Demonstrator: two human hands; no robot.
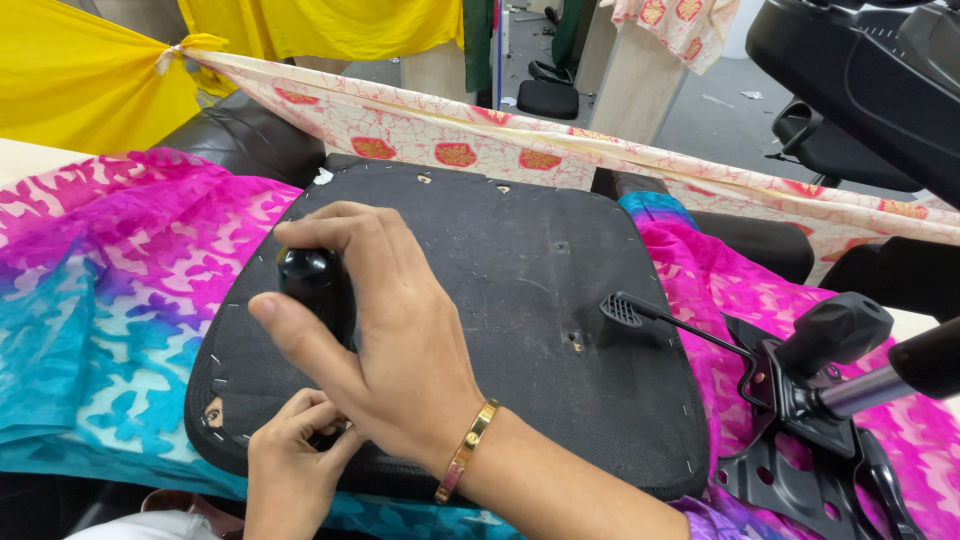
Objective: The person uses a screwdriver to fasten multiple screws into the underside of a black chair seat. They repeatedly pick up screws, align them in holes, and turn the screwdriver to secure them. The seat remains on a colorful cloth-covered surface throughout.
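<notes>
The right hand [385, 340] is covering most of the glossy black rounded tool handle [315, 285]; its shaft and tip are staying hidden, so the tool's kind is not resolving. The left hand [290, 460] is being cropped by the bottom edge, fingertips pinching something too small to identify. The black metal chair mechanism plate [800, 440] is running off the lower right corner. The dark chair base [870, 70], upper right, is being cut off.
</notes>
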